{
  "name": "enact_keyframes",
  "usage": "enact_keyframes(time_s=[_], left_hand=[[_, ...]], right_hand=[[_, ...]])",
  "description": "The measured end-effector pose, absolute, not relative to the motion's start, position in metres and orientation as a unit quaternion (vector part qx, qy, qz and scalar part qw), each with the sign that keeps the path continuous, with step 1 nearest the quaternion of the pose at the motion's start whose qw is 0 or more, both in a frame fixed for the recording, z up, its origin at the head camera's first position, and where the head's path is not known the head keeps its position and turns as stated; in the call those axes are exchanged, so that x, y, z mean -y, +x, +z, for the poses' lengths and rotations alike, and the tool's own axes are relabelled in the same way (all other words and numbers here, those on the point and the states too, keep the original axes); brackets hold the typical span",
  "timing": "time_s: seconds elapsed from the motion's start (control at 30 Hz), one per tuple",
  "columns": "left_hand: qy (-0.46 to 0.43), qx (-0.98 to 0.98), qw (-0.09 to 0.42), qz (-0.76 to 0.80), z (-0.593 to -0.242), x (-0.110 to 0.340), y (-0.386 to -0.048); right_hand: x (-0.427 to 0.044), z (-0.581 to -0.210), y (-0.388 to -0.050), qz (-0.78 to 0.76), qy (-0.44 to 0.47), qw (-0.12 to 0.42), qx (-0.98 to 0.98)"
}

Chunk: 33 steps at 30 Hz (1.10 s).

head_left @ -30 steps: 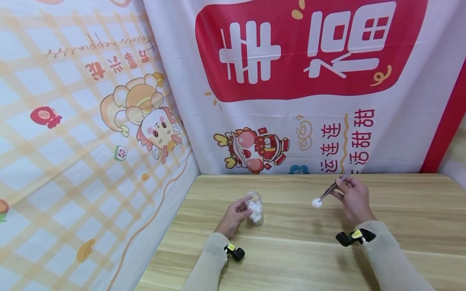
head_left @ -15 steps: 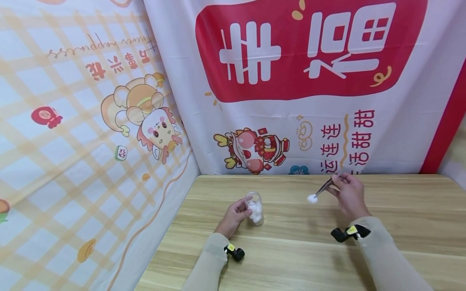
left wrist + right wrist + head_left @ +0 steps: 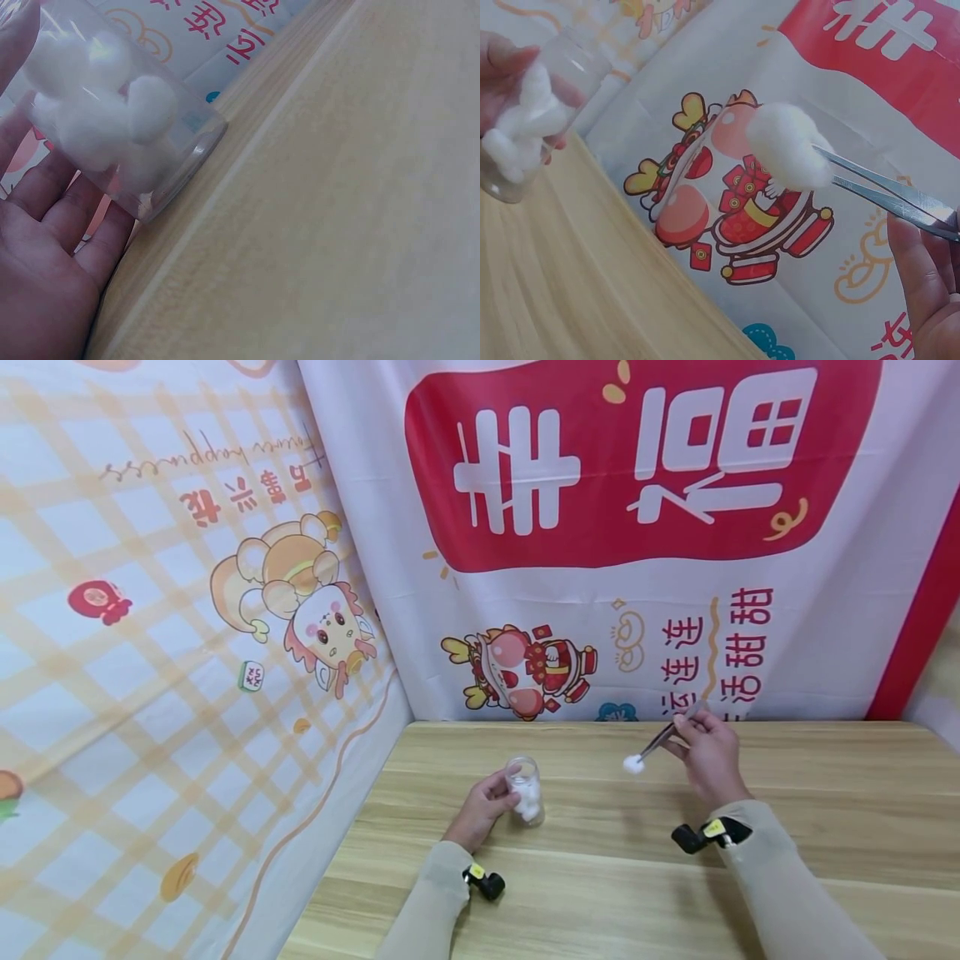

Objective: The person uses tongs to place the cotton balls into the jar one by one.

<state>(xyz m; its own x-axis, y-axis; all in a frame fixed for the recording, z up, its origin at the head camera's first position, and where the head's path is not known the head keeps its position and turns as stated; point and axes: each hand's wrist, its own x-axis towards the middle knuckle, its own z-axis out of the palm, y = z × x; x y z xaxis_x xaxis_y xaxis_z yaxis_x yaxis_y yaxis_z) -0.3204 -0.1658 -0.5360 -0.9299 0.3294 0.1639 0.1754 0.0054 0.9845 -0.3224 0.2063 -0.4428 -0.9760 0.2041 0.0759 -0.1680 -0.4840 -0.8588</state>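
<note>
My left hand [image 3: 483, 807] grips a clear jar [image 3: 525, 771] by its side, thumb in front. Several white cotton balls [image 3: 97, 112] lie inside the jar, and its top has no lid on it. To the right, my right hand [image 3: 712, 760] pinches metal tweezers [image 3: 900, 199] near their upper end. The tweezer tips hold a single cotton ball [image 3: 789, 146] in the air, above the table and apart from the jar. In the left wrist view the fingers are spread behind the jar's lower part.
The wooden table [image 3: 600, 893] stretches under both hands. A white printed cloth with a red panel [image 3: 645, 460] hangs along its back edge, and a checked cloth [image 3: 150, 710] hangs on the left. A small black camera is strapped to each wrist.
My right hand has moved left and slightly away from me, bringing the tweezers and their cotton ball nearer to the jar. The left hand and jar stay in place.
</note>
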Motion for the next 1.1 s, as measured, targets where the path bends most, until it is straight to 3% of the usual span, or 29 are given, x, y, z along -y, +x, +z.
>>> enact_keyframes(time_s=[0.73, 1.1], left_hand=[[0.175, -0.704, 0.061, 0.685, -0.535, 0.162, -0.321], [0.184, -0.699, 0.055, 0.689, -0.537, 0.165, -0.320]], right_hand=[[-0.184, -0.431, -0.330, 0.870, 0.020, 0.109, 0.481], [-0.168, -0.430, -0.331, 0.878, -0.005, 0.091, 0.470]])
